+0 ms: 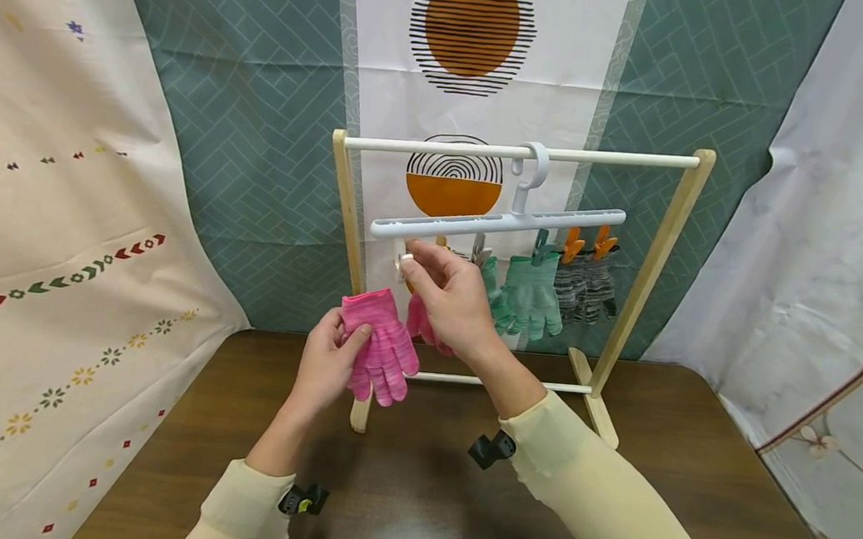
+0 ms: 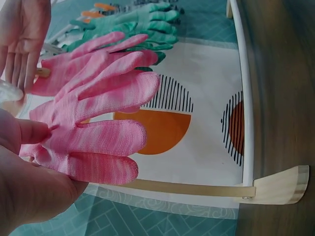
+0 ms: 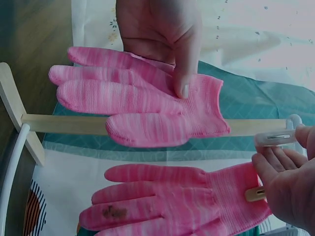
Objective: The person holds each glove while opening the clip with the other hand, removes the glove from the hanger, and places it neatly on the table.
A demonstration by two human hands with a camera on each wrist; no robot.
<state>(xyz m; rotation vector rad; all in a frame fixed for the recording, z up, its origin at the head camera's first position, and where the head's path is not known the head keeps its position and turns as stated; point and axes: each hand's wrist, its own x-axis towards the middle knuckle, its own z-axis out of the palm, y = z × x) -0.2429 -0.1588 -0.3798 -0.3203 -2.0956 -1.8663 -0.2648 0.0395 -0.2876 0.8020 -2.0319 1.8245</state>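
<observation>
My left hand (image 1: 319,366) holds a pink glove (image 1: 379,345) between thumb and fingers, its cuff up and fingers hanging down. At the left end of the white hanger (image 1: 465,224), my right hand (image 1: 459,305) pinches a pale, translucent clip (image 3: 274,138). In the right wrist view the held glove's cuff lies apart from that clip. A second pink glove (image 3: 182,196), with a dark spot on one finger, hangs by a tan clip (image 3: 255,194) beside the right hand. The head view shows it partly hidden behind that hand.
Teal gloves (image 1: 533,297) and grey-black gloves (image 1: 586,289) hang farther right, below grey, green and orange clips (image 1: 572,246). The hanger hooks over the top rail (image 1: 620,158) of a wooden-sided rack standing on a brown table (image 1: 416,486). Patterned cloths surround the table.
</observation>
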